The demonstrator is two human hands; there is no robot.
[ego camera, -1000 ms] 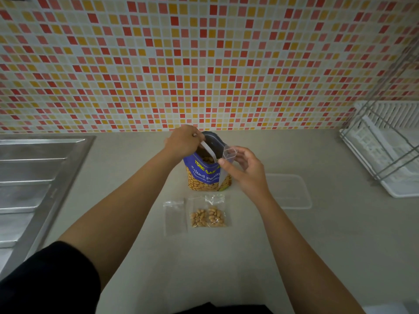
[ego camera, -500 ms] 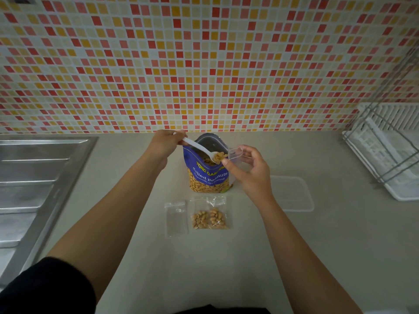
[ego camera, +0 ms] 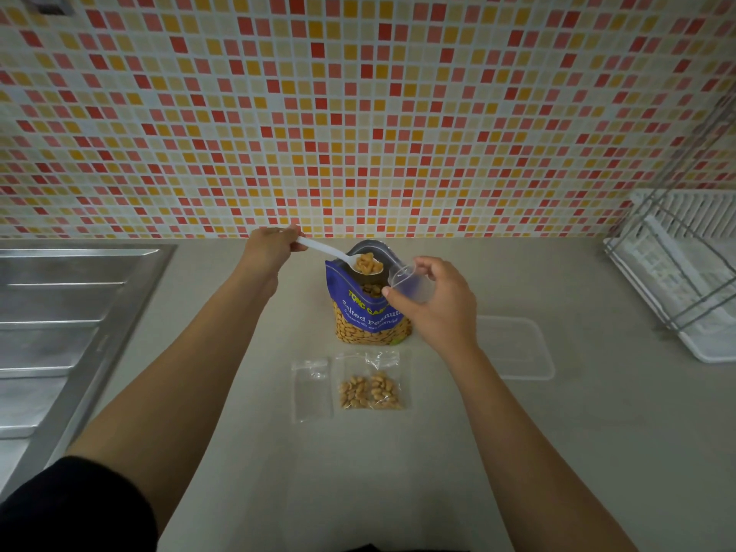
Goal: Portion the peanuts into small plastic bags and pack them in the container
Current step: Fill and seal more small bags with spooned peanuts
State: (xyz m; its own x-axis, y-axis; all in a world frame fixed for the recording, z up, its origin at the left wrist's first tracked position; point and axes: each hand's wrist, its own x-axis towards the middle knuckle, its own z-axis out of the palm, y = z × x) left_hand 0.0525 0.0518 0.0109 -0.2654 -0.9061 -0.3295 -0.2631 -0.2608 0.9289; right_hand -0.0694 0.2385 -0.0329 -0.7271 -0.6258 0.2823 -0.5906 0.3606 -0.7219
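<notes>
Left grip (ego camera: 275, 245) pinches spoon (ego camera: 338, 255) of peanuts (ego camera: 365, 262) — right grip (ego camera: 434, 300) pinches small bag (ego camera: 408, 282).

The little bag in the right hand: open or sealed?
Open. The right hand holds the small bag with its mouth spread toward the loaded spoon.

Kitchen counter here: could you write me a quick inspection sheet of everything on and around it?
Surface: pale counter, looks clean.
Job's things: open peanut pouch standing upright; filled bags and empty bag lying flat in front of it; clear container to the right, empty.
Clutter: nothing seen.
Hands: left hand holds a white spoon loaded with peanuts over the pouch; right hand holds an open small bag beside the spoon.
Cables: nothing seen.
Surroundings: steel sink drainboard left, dish rack right, mosaic tile wall behind.
</notes>
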